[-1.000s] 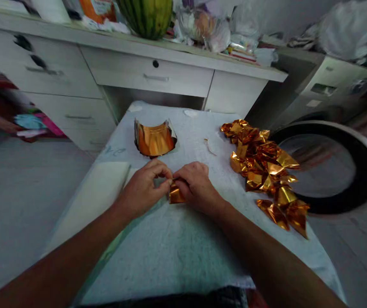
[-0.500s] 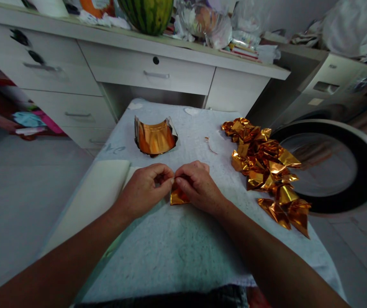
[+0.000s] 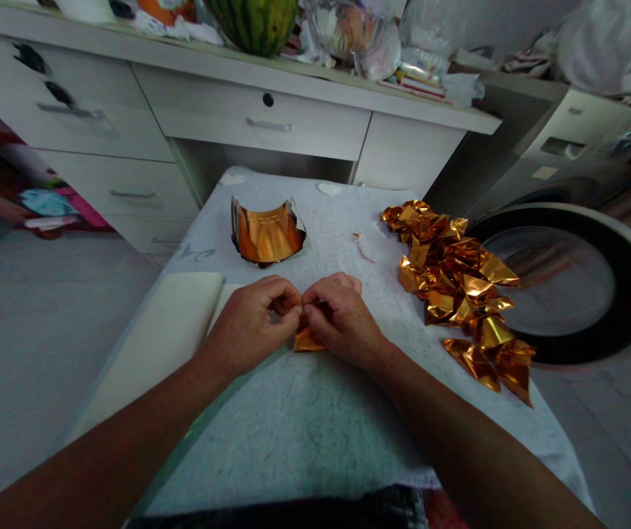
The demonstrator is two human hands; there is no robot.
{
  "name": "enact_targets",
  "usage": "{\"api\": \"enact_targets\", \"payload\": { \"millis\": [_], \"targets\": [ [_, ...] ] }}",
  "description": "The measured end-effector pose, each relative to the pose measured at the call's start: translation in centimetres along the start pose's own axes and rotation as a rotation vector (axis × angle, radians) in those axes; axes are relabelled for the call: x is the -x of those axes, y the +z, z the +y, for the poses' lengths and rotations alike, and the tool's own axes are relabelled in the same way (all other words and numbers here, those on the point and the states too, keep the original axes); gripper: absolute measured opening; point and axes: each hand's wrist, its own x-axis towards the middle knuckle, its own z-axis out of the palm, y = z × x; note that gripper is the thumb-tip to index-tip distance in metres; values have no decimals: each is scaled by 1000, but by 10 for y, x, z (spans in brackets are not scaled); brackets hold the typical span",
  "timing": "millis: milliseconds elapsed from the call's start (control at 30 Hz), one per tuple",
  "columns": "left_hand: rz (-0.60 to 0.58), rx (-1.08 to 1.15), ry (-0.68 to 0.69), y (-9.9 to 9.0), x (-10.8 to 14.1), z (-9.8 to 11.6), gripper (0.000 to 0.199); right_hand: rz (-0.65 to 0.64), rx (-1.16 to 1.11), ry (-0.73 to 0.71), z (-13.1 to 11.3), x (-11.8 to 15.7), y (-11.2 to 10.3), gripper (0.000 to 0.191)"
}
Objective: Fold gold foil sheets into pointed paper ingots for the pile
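A small piece of gold foil paper [image 3: 309, 341] shows beneath my fingers, its upper part hidden by them. My left hand [image 3: 257, 317] pinches with thumb and forefinger at the foil's upper left edge. Right beside it, my right hand [image 3: 342, 314] is closed on the foil, thumb and forefinger meeting the left fingertips. Beyond my hands stands a curved stack of gold foil sheets [image 3: 268, 234], its ends bent upward. On the right lies a heap of folded gold foil pieces [image 3: 452, 272]. A thin curled strip [image 3: 363, 248] rests between stack and heap.
An open book or pad with blank pages [image 3: 155, 330] lies left on the cloth-covered table [image 3: 293, 441]. White drawers [image 3: 260, 121] rise behind it, with a watermelon [image 3: 253, 23] on top. The open round washing machine door [image 3: 568, 283] stands close to the right edge.
Both hands stay pinched together at the foil, with only a slight shift of the fingertips. The view has tilted a little; the other things lie as before.
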Motion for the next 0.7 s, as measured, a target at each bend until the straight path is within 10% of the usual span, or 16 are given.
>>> {"api": "enact_targets", "payload": {
  "millis": [700],
  "targets": [
    [-27, -204, 336, -5, 3, 2, 14, -106, -144, 13, 0, -1, -12, 11]
  ]
}}
